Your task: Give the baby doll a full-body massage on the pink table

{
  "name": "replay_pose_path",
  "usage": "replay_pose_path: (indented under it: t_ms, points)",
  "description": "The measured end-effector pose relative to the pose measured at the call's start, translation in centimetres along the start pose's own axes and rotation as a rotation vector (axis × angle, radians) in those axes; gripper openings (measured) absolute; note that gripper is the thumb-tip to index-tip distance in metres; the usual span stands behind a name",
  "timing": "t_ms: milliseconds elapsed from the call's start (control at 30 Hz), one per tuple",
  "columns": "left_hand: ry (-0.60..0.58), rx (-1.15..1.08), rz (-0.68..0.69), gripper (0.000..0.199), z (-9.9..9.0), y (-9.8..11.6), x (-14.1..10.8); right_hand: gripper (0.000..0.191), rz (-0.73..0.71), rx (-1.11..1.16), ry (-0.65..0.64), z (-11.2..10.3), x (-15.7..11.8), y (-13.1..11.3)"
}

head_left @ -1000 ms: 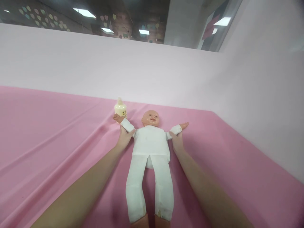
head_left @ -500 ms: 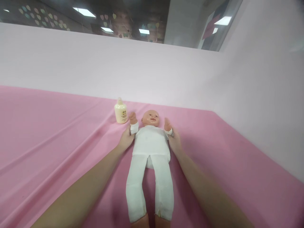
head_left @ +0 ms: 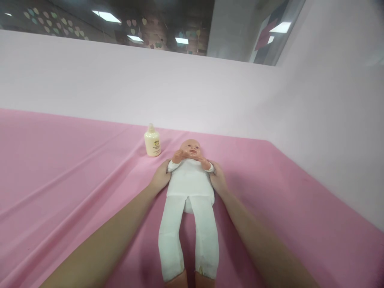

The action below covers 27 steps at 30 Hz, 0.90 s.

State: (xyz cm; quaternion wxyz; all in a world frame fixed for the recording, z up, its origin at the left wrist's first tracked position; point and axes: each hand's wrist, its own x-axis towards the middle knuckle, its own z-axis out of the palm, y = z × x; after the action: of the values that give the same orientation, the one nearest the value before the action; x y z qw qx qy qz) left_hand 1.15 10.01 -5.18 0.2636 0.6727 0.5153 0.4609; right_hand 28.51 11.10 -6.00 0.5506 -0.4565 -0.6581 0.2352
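Observation:
A baby doll (head_left: 191, 180) in a white cloth body lies on its back, its head away from me and its feet cut off by the lower edge. My left hand (head_left: 161, 175) is closed around the doll's arm on the left, at the white sleeve. On the other side my right hand (head_left: 218, 177) grips the doll's other arm in the same way. Both doll hands are turned inward over the upper chest, close below the chin. Some of my fingers are hidden behind the doll's arms.
A cream-coloured pump bottle (head_left: 153, 143) stands upright to the left of the doll's head. Pink cloth (head_left: 75, 168), creased on the left, covers the surface. A white wall (head_left: 144, 84) rises behind, with a window (head_left: 168, 24) above it.
The doll's two arms have swung inward from beside its head to over its chest, moved by my hands. The bottle and the doll's body have stayed in place.

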Motion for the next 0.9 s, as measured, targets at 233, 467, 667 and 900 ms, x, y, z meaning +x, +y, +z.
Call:
replay_pose_path:
  t_ms: [233, 467, 667, 900]
  points:
    - [0.197, -0.100, -0.165, 0.050, 0.2, -2.7, 1.0, 0.048, 0.203, 0.094, 0.127, -0.2, -0.2, -0.5]
    - [0.195, -0.139, -0.203, 0.063, 0.0, -2.9, 0.8, 0.062, 0.296, 0.091, 0.205, -0.3, -0.1, 0.2]
    - [0.190, -0.087, -0.220, 0.065, -0.1, -2.6, 0.7, 0.061, 0.289, 0.035, 0.175, -0.4, 0.0, 0.0]
    - [0.061, 0.088, -0.116, 0.062, -0.2, -1.2, 0.2, 0.049, 0.127, -0.016, 0.025, -0.1, -0.2, -0.1]
